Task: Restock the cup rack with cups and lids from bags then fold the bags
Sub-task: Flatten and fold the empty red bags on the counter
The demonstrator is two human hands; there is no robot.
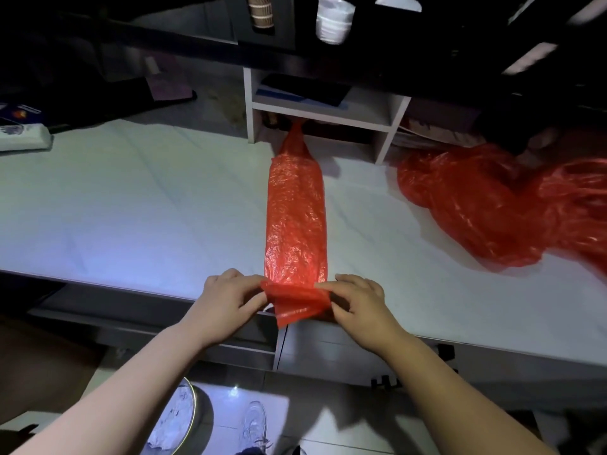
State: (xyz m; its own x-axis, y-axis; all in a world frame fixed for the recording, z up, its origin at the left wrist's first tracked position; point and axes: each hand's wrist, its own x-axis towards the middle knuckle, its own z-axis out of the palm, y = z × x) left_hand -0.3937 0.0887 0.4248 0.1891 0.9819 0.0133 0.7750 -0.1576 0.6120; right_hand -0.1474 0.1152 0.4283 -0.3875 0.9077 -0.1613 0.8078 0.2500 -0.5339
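Note:
A red plastic bag (295,211) lies flattened into a long narrow strip on the white table (131,205), running from the table's front edge toward the back. Its near end is folded up. My left hand (226,300) pinches the left corner of that end. My right hand (358,303) pinches the right corner. A second red bag (499,201) lies crumpled at the right of the table. At the top, the dark cup rack (289,31) holds a stack of brown paper cups (261,9) and a stack of white lids (335,19).
A white shelf unit (328,110) stands at the back of the table, with the bag's far tip reaching under it. A tissue pack (23,136) lies at the far left. Below the table edge are a round bin (174,418) and a shoe (254,425) on the floor.

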